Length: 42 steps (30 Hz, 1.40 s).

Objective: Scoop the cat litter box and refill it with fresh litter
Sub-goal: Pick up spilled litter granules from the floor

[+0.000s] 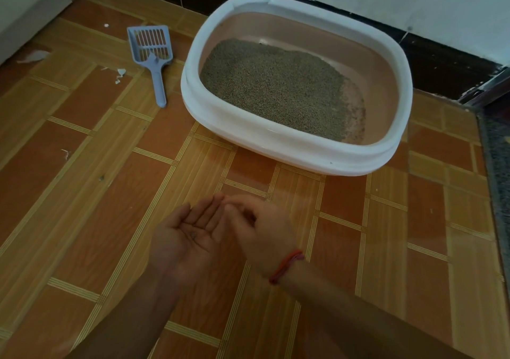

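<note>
**Scoop lies ahead-left, handle toward the hands**

On the floor [82,220], the litter box [289,149] sits by the far wall, half spread with litter [276,85]. The scoop [154,55] lies just left of it, long axis near-to-far, handle nearest. The left hand [187,237], palm up with fingers wide, is nearer to the scoop. The right hand [259,229] has its fingers loosely curled, holding nothing visible.
</note>
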{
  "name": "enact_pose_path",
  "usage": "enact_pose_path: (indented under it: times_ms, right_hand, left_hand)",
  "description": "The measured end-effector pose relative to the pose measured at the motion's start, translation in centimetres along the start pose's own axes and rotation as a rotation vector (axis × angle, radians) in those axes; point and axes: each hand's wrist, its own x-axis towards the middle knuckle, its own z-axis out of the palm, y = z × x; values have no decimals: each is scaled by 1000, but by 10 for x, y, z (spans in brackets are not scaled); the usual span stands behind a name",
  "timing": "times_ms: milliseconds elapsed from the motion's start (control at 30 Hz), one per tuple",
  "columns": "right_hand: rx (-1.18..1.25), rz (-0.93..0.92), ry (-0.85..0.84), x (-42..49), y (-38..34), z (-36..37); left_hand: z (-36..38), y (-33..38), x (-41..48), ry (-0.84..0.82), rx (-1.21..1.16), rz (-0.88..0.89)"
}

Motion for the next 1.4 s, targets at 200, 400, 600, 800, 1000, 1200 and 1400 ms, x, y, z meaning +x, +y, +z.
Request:
enact_pose_path:
  times_ms: [200, 400, 600, 800, 1000, 1200, 1400]
  right_hand:
    - [-205, 239, 156, 19, 67, -41]
    - [-234, 270, 65, 16, 88, -45]
    - [-288, 219, 12, 22, 84, -35]
    - [-316, 220, 6, 28, 85, -32]
    - [-516, 152, -66, 33, 85, -29]
    - [-506, 165, -71, 35, 84, -28]
    - [-499, 140, -81, 37, 77, -31]
  left_hand:
    - [1, 8, 5, 53, -45, 74]
    - [4, 10, 7, 44, -39, 87]
    - [1, 12, 6, 50, -44, 84]
    - [-1, 12, 6, 50, -42, 85]
    - [1, 10, 7, 55, -30, 87]
    - [0, 11, 5, 55, -18, 90]
    - [-2, 14, 4, 50, -17, 98]
